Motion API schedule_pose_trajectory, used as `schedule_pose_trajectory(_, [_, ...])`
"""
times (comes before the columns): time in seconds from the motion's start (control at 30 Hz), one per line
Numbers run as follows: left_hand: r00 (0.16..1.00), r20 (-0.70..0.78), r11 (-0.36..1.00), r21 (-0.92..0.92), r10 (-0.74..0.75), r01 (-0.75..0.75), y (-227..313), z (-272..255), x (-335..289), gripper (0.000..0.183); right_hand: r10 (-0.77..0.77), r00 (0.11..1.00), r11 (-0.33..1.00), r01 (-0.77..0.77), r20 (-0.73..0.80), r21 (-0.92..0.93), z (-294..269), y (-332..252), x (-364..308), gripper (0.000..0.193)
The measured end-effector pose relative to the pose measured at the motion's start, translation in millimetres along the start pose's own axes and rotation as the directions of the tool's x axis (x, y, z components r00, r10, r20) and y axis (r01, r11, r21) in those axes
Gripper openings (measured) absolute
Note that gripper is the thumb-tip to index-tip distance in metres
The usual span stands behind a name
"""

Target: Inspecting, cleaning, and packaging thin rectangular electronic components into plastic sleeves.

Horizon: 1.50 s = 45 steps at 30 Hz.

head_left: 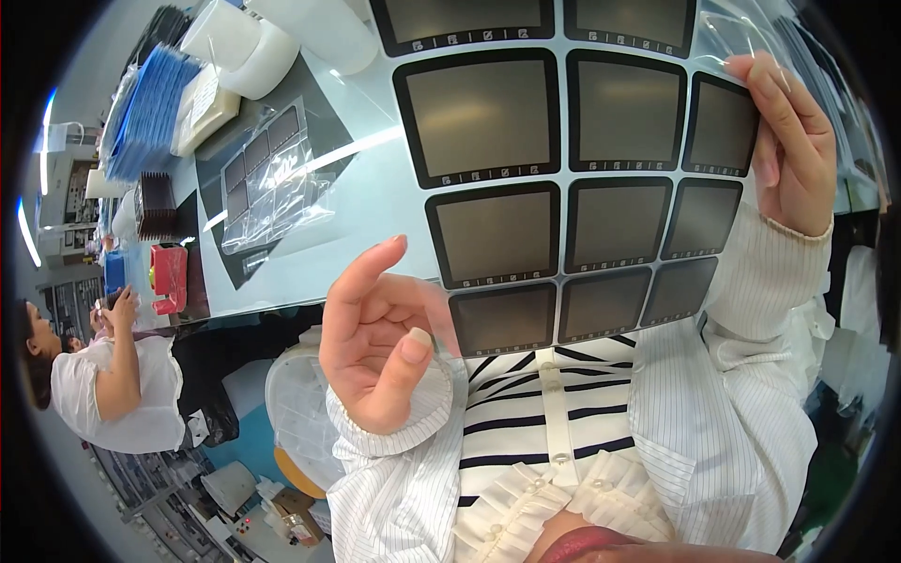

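Note:
A clear sheet carrying several grey, black-bordered rectangular panels [479,117] is held up in front of me, over the near edge of the table. My right hand [796,150] grips its right edge, thumb and fingers closed on it. Beside the lower left corner is my left hand [380,328], index finger and thumb apart and the other fingers curled loosely. The sheet's transparent margin overlaps part of that hand; whether they touch, I cannot tell. Each panel has a row of small marks along its lower border.
On the pale table [361,202], a clear bag with a similar panel sheet [267,178] lies over a dark mat. Farther left are a stack of blue sheets [150,117], white rolls [221,33] and a red tape dispenser [169,279]. Another person [117,385] is at the left.

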<state>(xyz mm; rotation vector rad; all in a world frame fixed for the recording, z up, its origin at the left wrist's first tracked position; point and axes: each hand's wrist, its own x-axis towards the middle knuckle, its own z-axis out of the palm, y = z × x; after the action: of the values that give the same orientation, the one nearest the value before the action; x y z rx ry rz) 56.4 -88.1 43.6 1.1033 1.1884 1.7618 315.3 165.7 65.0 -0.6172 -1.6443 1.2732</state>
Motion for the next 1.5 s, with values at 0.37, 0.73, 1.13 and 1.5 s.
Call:
schedule_pose_trajectory(0.37, [0.999, -0.048, 0.986, 0.161, -0.026, 0.033, -2.8, 17.0, -5.5, 0.052, 0.115, 0.937, 0.982, -0.057, -0.329, 0.181, 47.5, -31.2, 15.3, 0.017])
schedule_pose_trajectory(0.73, [0.992, -0.122, 0.976, 0.218, 0.018, 0.009, -2.7, 15.1, -3.5, 0.047, 0.066, 0.938, 0.998, -0.059, -0.34, 0.031, 53.9, -38.6, 20.9, 0.017])
schedule_pose_trajectory(1.13, [0.972, -0.213, 0.975, 0.219, 0.094, -0.046, -1.1, 1.3, -4.7, 0.047, 0.062, 0.98, 0.985, -0.029, -0.188, 0.172, 65.3, -44.2, 40.3, 0.018])
schedule_pose_trajectory(1.5, [0.95, -0.269, 0.973, 0.204, 0.162, -0.108, -0.5, -2.3, -3.3, 0.047, -0.077, 0.997, 0.992, 0.076, 0.005, 0.102, 67.4, -49.0, 52.3, 0.017])
